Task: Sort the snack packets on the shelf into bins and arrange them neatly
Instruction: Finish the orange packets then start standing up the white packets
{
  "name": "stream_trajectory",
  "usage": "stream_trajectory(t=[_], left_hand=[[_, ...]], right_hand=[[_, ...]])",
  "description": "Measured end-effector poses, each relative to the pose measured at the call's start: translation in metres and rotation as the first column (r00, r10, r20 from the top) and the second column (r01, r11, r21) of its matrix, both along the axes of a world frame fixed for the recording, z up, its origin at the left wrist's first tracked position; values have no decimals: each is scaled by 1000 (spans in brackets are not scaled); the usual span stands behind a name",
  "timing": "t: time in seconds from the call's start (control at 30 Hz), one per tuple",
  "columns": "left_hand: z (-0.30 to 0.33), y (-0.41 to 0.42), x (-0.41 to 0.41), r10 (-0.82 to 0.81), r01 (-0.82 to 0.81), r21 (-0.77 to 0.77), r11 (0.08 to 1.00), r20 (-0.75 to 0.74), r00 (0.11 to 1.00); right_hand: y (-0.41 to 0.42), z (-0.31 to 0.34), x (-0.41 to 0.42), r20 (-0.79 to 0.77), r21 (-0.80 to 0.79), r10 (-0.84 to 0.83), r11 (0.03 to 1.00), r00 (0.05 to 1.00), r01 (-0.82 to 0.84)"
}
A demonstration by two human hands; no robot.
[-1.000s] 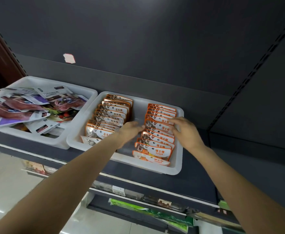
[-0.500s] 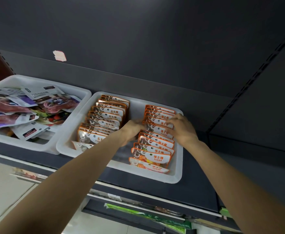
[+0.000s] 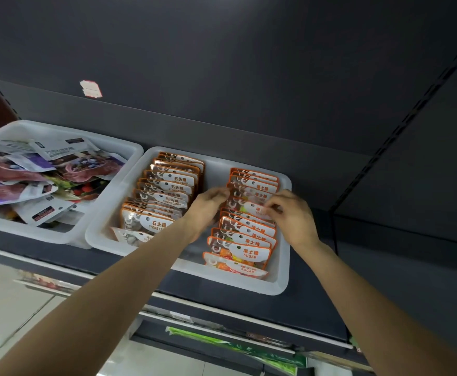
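Left hand (image 3: 208, 206) reaching into right bin, fingers curled, fingertips pinching left edge of a sugar packet (image 3: 251, 206) mid-row. Right hand (image 3: 292, 215) on the other side, fingers curled, pinching right edge of the same packet near its white label. Packet slightly blurred, raised a bit above its neighbours in the row.

Sugar packet row (image 3: 245, 240) running front to back along right side of the white bin (image 3: 281, 278), orange-bordered packs overlapping like shingles, white labels reading SUGAR. Front pack lying flatter against the bin's front wall. Stone candy row (image 3: 167, 191) along the left side of the same bin, same orange trim, labels reading STONE CANDY, also overlapped front to back; front pack tipped down near the front wall. Bare strip of bin floor between the two rows, left forearm crossing over it.

Second white bin (image 3: 59, 237) just beside on the left, touching or nearly so, holding a loose heap of mixed packets (image 3: 45, 180), purple, white and pink, unsorted, lying at all angles.

Both bins on a dark shelf (image 3: 222, 294). Dark back panel (image 3: 222, 77) behind, small pale sticker (image 3: 90, 89) on it. Lower shelf (image 3: 235, 346) below with green packaging, blurry.
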State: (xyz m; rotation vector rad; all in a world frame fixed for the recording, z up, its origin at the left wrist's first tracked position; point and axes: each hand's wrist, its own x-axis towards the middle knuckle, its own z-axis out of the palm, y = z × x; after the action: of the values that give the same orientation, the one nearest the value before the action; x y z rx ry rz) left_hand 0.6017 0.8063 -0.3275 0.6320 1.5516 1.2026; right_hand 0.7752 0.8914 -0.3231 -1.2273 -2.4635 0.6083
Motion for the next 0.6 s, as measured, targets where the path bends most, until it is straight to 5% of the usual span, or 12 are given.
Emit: stream_trajectory(t=[0.2,0.43,0.6], left_hand=[[-2,8,-1,63,-71,-111,991,-72,995],[3,22,2,7,13,-143,990,138,990],[2,26,4,-15,37,-141,989,155,988]], right_hand=[[9,7,4,-41,-69,-58,996,997,55],[21,9,1,187,-182,32,983,982,3],[22,10,2,240,-169,19,985,970,22]])
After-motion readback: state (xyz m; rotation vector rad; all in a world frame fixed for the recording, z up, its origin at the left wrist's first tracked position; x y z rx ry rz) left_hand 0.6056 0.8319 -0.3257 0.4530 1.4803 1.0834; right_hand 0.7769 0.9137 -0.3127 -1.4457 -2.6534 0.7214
